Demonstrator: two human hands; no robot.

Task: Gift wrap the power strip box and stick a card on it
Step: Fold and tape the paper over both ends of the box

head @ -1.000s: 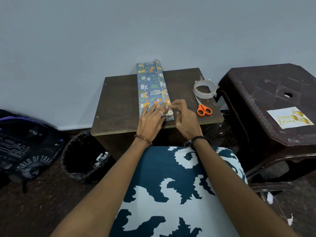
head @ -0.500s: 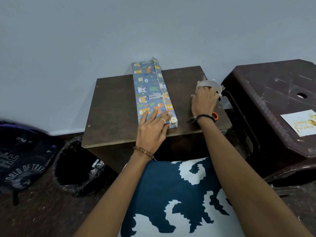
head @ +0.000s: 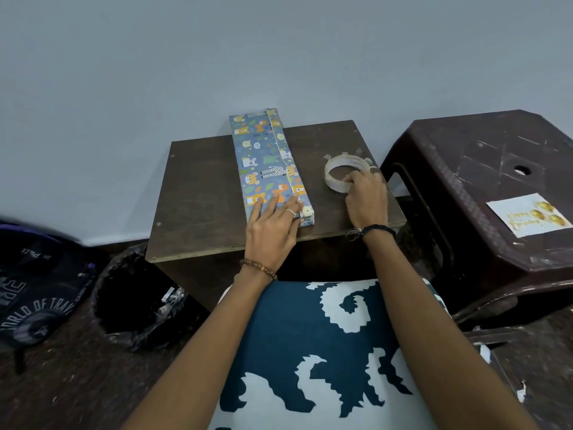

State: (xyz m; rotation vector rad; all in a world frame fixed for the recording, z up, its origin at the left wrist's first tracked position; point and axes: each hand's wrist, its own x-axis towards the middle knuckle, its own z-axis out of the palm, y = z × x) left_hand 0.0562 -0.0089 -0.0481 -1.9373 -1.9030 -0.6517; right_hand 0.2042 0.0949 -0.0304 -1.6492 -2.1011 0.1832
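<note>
**Now reaching for tape, box end pinned**

Quick note: my right hand (head: 366,200) has left the near end of the wrapped power strip box (head: 269,164), where it was folding a second ago, and is now on the tape roll (head: 344,174) to the right of the box. Its fingertips curl over the roll's near rim, touching it; roll sits flat on the small wooden table (head: 204,193), not lifted. Can't tell if I'm peeling a piece yet.

My left hand (head: 274,226) stays on the near end of the box, fingers fairly straight and spread, pressing the paper fold flat. Box lies lengthwise on the table, far end toward the wall, long seam running along its top right of centre.

Scissors, seen right of the box earlier, are hidden now, probably under my right wrist.

Birthday card (head: 528,215) lies far right of the box on the plastic stool (head: 465,169), untouched.

Meaning: near-end fold looks done but unsecured, so next step is likely tape on that flap. If my left hand lifts early, the fold may spring open. Card step not yet started.
</note>
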